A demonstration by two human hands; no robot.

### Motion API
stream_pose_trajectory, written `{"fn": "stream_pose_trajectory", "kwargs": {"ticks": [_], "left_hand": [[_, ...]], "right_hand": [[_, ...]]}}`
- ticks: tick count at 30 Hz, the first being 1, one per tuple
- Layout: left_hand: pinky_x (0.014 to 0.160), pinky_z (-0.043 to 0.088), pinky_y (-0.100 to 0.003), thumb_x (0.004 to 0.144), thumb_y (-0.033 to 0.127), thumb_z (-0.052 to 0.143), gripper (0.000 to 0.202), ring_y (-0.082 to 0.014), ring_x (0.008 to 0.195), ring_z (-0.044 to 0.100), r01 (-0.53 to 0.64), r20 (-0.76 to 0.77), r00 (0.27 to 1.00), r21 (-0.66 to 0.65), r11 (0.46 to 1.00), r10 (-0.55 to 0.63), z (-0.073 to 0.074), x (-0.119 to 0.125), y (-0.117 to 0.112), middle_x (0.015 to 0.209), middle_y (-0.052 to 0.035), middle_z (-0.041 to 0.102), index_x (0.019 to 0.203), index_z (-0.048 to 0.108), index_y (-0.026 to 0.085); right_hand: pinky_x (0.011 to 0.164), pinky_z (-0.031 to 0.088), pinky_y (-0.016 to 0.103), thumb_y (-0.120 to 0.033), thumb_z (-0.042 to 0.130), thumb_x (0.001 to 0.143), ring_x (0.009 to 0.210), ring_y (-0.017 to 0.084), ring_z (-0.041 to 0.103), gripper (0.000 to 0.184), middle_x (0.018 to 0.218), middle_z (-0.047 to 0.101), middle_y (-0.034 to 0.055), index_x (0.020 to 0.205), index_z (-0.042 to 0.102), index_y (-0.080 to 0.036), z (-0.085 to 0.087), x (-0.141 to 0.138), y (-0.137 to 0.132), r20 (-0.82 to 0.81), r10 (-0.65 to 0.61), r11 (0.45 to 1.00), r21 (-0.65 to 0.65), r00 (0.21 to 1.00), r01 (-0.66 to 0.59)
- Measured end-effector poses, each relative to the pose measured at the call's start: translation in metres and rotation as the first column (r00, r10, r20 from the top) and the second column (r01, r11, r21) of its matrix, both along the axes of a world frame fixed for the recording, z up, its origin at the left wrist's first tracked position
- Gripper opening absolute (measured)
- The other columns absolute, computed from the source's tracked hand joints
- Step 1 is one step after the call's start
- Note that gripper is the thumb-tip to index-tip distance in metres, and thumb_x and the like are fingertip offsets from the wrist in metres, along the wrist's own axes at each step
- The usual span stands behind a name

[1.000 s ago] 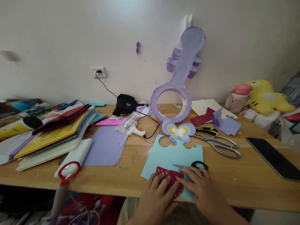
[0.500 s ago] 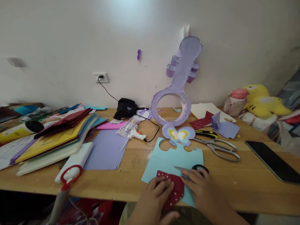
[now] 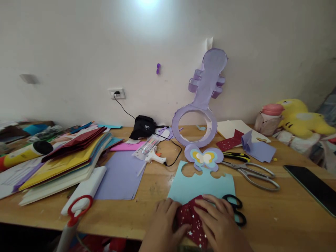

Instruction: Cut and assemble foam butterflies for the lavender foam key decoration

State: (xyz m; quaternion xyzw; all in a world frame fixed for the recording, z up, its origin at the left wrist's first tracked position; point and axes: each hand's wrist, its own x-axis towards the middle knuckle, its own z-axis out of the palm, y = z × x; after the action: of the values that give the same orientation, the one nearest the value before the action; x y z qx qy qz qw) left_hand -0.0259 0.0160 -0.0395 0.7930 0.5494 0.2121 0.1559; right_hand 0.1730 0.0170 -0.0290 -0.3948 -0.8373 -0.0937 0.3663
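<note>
Dark red paper with silver stars [image 3: 191, 218] lies folded at the table's front edge, over light-blue paper [image 3: 202, 185] that has rounded cut-outs along its far side. My left hand [image 3: 164, 224] grips the red paper's left side, the thumb on top. Across its right part lie the outstretched fingers of my right hand [image 3: 219, 220]; that thumb is hidden. Black-handled scissors [image 3: 237, 210] rest just right of my right hand, their blades out of sight. Beyond the blue paper sits a layered paper butterfly [image 3: 204, 157] in purple, blue, yellow and white.
Metal scissors [image 3: 256, 173], a yellow-black cutter [image 3: 236, 156] and a phone [image 3: 312, 187] lie to the right. A purple ring-shaped craft piece [image 3: 177, 120] leans on the wall. Leftward are a glue gun [image 3: 154, 156], purple sheets [image 3: 118, 176] and stacked papers [image 3: 68, 157].
My right hand has moved left from beside the scissors onto the red paper. The scissors' black handles now show more fully. The view has tilted up slightly.
</note>
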Motion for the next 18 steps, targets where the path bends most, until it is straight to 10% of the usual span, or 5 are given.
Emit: {"fn": "stream_pose_trajectory", "kwargs": {"ticks": [6, 11, 18], "left_hand": [[0.090, 0.048, -0.047, 0.080, 0.028, 0.072, 0.019, -0.0269, 0.095, 0.062, -0.021, -0.026, 0.999, 0.047, 0.999, 0.022, 0.001, 0.003, -0.002, 0.102, -0.0068, 0.068, 0.098, 0.069, 0.022], [0.093, 0.049, -0.041, 0.079, 0.005, 0.063, 0.045, -0.0237, 0.106, 0.060, 0.095, 0.109, 0.991, -0.109, 0.990, -0.083, 0.011, -0.007, 0.006, 0.114, -0.0082, 0.066, 0.119, 0.065, 0.024], [0.099, 0.044, -0.045, 0.086, 0.011, 0.058, 0.046, -0.0247, 0.110, 0.057, 0.154, 0.127, 0.983, -0.161, 0.975, -0.134, 0.013, -0.007, 0.009, 0.119, -0.0104, 0.064, 0.130, 0.058, 0.022]], "right_hand": [[0.078, 0.054, 0.035, -0.003, 0.054, 0.081, 0.082, 0.021, 0.069, 0.030, 0.091, 0.074, 0.0032, 0.097, 0.071, -0.022, -0.021, -0.010, 0.008, -0.073, 0.020, 0.957, -0.286, 0.997, -0.040], [0.080, 0.055, 0.040, -0.003, 0.062, 0.076, 0.089, 0.026, 0.068, 0.033, 0.097, 0.074, 0.0063, 0.101, 0.072, -0.022, -0.029, -0.015, 0.009, -0.096, -0.042, 0.927, -0.375, 0.994, 0.003], [0.083, 0.056, 0.038, -0.007, 0.058, 0.080, 0.092, 0.025, 0.068, 0.028, 0.100, 0.072, 0.0091, 0.098, 0.073, -0.021, -0.031, -0.014, 0.009, -0.174, -0.069, 0.913, -0.408, 0.982, -0.008]]}}
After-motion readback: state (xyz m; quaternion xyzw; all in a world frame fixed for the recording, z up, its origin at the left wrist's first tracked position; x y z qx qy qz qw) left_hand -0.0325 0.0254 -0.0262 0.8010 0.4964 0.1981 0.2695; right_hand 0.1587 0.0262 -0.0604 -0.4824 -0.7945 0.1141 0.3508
